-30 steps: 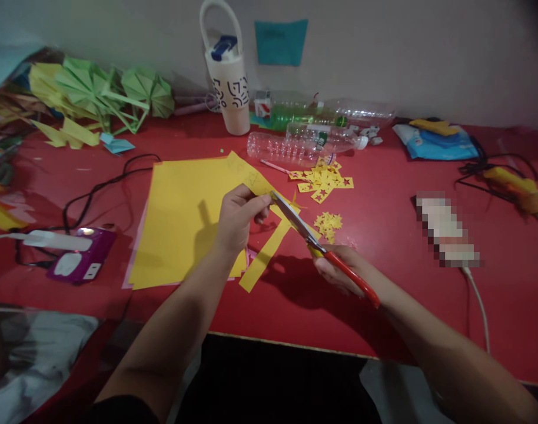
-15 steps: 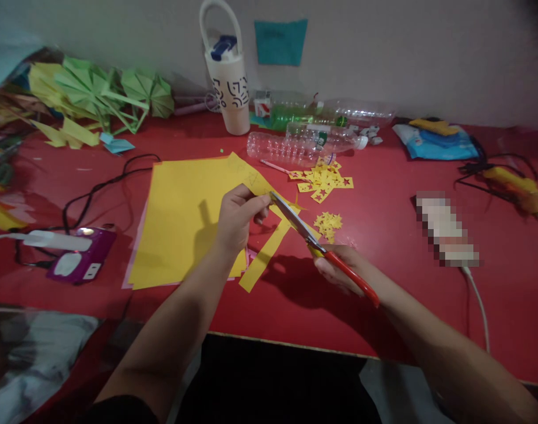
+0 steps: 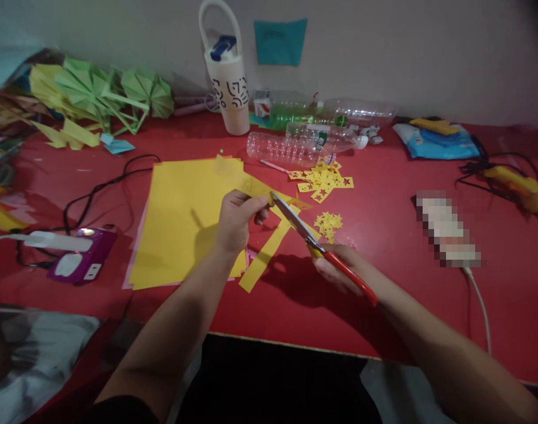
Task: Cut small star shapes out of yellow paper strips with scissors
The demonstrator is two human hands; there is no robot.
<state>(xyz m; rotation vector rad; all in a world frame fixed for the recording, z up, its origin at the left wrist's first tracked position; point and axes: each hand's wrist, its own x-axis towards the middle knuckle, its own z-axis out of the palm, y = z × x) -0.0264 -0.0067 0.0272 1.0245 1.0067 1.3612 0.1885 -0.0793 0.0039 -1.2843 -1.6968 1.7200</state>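
Observation:
Pinched between the thumb and fingers of my left hand [image 3: 241, 219] is a yellow paper strip [image 3: 252, 185], its far end blurred. My right hand [image 3: 337, 268] grips red-handled scissors [image 3: 301, 227], whose blade tips meet the paper right at my left fingertips. Beneath my hands another yellow strip [image 3: 265, 254] lies on the table. Just right of the blades sits a small pile of cut yellow stars [image 3: 328, 225]. Behind it are yellow scraps with star-shaped holes [image 3: 322, 181]. A stack of yellow sheets [image 3: 181, 218] lies under and left of my left hand.
Plastic bottles [image 3: 291, 147] and a white tumbler [image 3: 231, 88] stand or lie along the back. At left are a purple power strip [image 3: 81, 256] and green folded-paper pieces [image 3: 87, 88]. A phone [image 3: 448, 229], a blue packet [image 3: 437, 141] and a yellow glue gun [image 3: 514, 188] lie right.
The far end of the yellow strip has swung left and downward and is blurred. Both hands and the scissors stay nearly in place.

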